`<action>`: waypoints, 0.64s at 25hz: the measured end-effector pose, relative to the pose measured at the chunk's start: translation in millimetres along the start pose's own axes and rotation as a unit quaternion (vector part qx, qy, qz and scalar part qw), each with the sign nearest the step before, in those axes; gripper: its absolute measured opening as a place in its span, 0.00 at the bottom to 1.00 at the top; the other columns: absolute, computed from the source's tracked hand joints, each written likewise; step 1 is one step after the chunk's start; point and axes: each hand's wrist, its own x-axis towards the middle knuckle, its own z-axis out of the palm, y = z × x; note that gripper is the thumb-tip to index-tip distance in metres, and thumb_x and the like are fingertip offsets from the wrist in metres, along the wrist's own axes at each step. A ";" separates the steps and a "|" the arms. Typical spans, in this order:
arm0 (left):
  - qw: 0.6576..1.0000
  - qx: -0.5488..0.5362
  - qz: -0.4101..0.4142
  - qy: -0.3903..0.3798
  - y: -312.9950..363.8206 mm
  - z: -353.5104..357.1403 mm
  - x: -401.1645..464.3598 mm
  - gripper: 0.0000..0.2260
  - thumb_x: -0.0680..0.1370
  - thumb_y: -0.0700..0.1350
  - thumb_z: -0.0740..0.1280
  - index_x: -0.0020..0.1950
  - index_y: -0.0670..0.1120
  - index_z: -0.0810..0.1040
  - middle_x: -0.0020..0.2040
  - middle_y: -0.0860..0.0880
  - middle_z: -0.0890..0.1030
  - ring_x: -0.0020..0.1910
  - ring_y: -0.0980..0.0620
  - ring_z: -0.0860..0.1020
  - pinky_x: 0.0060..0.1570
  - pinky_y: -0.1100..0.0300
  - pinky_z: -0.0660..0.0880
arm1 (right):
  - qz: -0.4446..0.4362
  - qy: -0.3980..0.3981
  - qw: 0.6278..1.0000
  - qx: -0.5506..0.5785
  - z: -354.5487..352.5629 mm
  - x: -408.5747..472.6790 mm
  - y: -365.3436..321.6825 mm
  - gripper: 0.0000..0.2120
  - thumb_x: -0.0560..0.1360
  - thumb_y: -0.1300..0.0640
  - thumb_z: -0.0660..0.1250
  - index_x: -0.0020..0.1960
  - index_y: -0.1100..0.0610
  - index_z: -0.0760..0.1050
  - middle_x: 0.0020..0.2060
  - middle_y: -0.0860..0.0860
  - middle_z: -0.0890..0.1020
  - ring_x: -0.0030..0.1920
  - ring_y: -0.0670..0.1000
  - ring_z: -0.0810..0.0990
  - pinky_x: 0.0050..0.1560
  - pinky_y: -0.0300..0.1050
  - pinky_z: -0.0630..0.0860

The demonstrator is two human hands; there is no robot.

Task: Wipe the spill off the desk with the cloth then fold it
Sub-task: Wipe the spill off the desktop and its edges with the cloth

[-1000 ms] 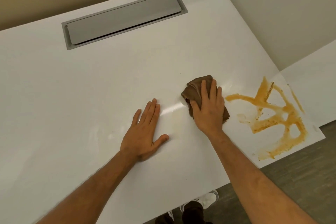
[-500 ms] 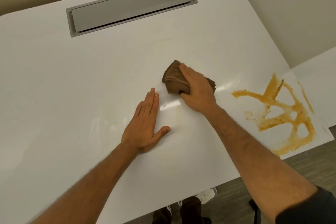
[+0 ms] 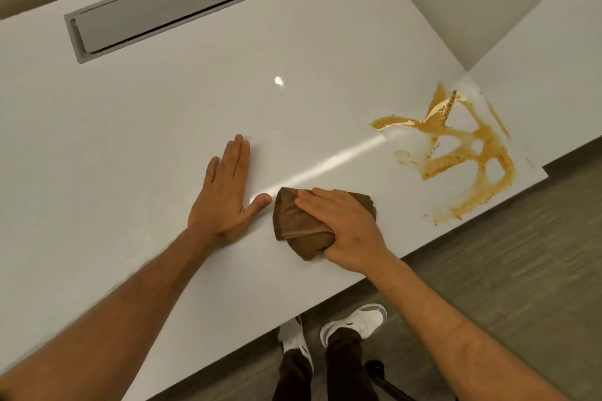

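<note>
Two hands on the counter (image 3: 130, 127): left hand (image 3: 224, 192) flat, right hand (image 3: 342, 225) has dragged the cloth (image 3: 296, 225) nearer, spill (image 3: 462, 153) still unwiped

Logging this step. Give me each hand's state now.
Left hand: open, flat on the desk.
Right hand: fingers curled round the cloth.

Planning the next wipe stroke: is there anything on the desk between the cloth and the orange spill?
Nothing visible stands between them. The brown cloth, under the right hand, lies near the front edge of the desk; only bare white surface separates it from the spill at the right corner. The left hand rests flat on the other side.
</note>
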 end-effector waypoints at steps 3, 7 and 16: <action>1.000 0.024 0.002 -0.010 -0.8 0.4 0.8 0.41 0.81 0.71 0.45 0.85 0.47 0.38 0.86 0.50 0.39 0.84 0.53 0.39 0.83 0.45 0.42 | 0.023 -0.007 0.999 0.023 -2.8 -37.6 1.1 0.38 0.64 0.64 0.75 0.73 0.55 0.73 0.71 0.51 0.75 0.73 0.54 0.72 0.75 0.55 0.64; 1.000 0.026 -0.008 -0.014 0.8 2.4 -0.6 0.42 0.80 0.72 0.44 0.85 0.49 0.38 0.86 0.52 0.38 0.84 0.55 0.38 0.82 0.46 0.41 | 0.052 -0.002 0.996 0.066 -18.8 -84.8 6.2 0.34 0.62 0.67 0.72 0.68 0.56 0.78 0.65 0.53 0.81 0.67 0.55 0.79 0.70 0.60 0.71; 0.998 0.051 -0.006 -0.024 -2.4 6.1 0.4 0.40 0.80 0.72 0.45 0.85 0.51 0.40 0.85 0.54 0.36 0.84 0.55 0.37 0.82 0.44 0.42 | 0.311 0.344 0.866 0.186 -83.1 -100.7 24.4 0.35 0.74 0.64 0.73 0.71 0.33 0.68 0.61 0.47 0.81 0.55 0.55 0.83 0.53 0.56 0.83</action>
